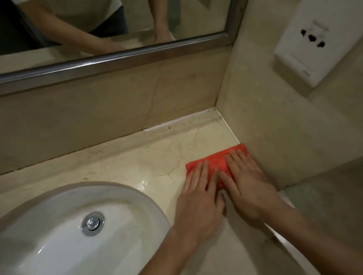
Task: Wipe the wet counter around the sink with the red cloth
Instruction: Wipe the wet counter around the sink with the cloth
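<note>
At the counter's (118, 161) right edge, left hand (200, 199) and right hand (248, 188) press spread fingers flat on the red cloth (217, 158), likely for even wiping pressure.

beige stone walls (270, 132), steel-framed mirror (107, 21), white dispenser (318, 37)

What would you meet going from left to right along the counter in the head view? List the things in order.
sink drain → sink rim → bare counter → left hand → right hand on the red cloth → side wall
</note>
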The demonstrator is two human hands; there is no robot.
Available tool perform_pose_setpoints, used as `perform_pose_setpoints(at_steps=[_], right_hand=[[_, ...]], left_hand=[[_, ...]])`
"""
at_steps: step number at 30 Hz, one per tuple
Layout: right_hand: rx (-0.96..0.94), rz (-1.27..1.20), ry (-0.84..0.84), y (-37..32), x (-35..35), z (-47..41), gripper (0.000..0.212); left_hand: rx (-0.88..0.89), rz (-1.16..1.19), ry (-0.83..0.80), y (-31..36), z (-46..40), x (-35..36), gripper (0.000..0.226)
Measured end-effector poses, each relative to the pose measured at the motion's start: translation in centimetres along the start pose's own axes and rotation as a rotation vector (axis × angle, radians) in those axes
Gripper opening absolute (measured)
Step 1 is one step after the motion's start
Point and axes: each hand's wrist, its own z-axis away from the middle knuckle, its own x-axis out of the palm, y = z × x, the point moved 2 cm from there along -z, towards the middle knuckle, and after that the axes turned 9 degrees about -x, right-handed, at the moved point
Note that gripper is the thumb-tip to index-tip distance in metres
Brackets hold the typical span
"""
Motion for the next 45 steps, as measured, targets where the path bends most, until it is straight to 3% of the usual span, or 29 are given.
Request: perform_pose_setpoints(at_steps=[2, 6, 9, 12, 15, 19, 22, 25, 28, 31, 34, 38, 41, 45], right_hand=[[0.016, -0.006, -0.015, 0.0, -0.4, -2.6, 0.121], [0.011, 0.041, 0.077, 0.7, -0.6, -10.1, 0.084], [-0.008, 0.028, 0.025, 1.3, -0.9, -11.0, 0.076], [-0.048, -0.052, -0.006, 2.0, -0.4, -4.9, 0.095], [-0.075, -0.145, -0.007, 2.0, 0.7, 5.9, 0.114], [-0.019, -0.121, -0.014, 1.8, 2.5, 16.0, 0.099], [0.027, -0.121, -0.022, 1.8, 3.3, 15.7, 0.104], [0.032, -0.106, 0.062, 1.7, 2.8, 13.2, 0.096], [0.033, -0.104, 0.042, 1.7, 2.8, 13.5, 0.095], [0.045, -0.133, 0.008, 2.1, 3.3, 18.1, 0.108], [0.092, -0.126, -0.035, 2.9, 4.2, 23.1, 0.102], [0.103, -0.091, 0.014, 4.3, 4.5, 20.1, 0.097], [0.149, -0.088, 0.06, 4.9, 4.4, 18.4, 0.093], [0.2, -0.15, 0.066, 3.5, 5.4, 27.8, 0.092]], left_hand=[[-0.023, -0.063, 0.01, -1.1, -2.8, -0.3, 0.065], [-0.124, -0.151, -0.126, -3.7, -11.3, -2.2, 0.063], [-0.104, -0.141, -0.178, -4.0, -12.0, -2.3, 0.061], [-0.005, -0.164, -0.145, -2.1, -7.0, -1.4, 0.078], [0.156, -0.127, -0.104, 1.0, 1.1, 0.9, 0.072], [0.26, -0.108, -0.103, 4.7, 9.8, 3.8, 0.062], [0.192, -0.129, -0.078, 4.7, 9.4, 3.4, 0.059], [0.099, -0.137, -0.128, 4.2, 6.6, 2.6, 0.068], [0.068, -0.149, -0.157, 4.7, 6.0, 3.0, 0.075], [0.107, -0.117, -0.195, 7.3, 9.6, 4.0, 0.068], [0.158, -0.078, -0.232, 10.0, 14.4, 5.3, 0.063], [0.154, -0.131, -0.143, 9.9, 10.9, 5.5, 0.075], [0.134, -0.183, -0.179, 10.2, 8.5, 5.2, 0.085], [0.341, -0.181, -0.225, 12.3, 14.9, 6.7, 0.066]])
